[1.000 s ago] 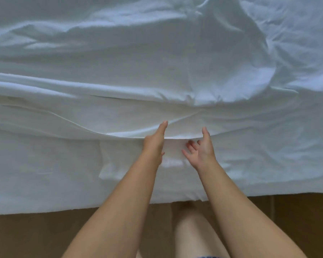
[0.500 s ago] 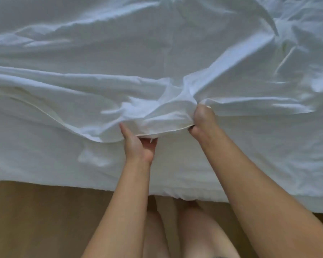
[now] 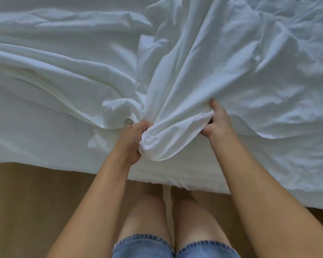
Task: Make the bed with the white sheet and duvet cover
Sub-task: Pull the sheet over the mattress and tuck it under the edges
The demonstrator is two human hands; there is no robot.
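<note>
A rumpled white duvet cover [image 3: 203,67] lies across the bed, bunched into a fold near the front edge. My left hand [image 3: 132,138] is fisted around the left side of that bunched fold. My right hand [image 3: 217,120] pinches its right side, thumb on top and fingers tucked under the cloth. Between the two hands the fabric hangs in a rounded pouch. Beneath it the flat white sheet [image 3: 35,131] covers the mattress and drops over the near edge.
A brown wooden floor [image 3: 35,211] runs along the bed's near side. My bare legs [image 3: 168,216] in denim shorts stand close against the mattress edge. More creased white fabric [image 3: 296,34] is piled at the back right.
Both hands went from open beside the cover's edge to gripping it. The fold has been gathered and drawn toward me, to the bed's front edge.
</note>
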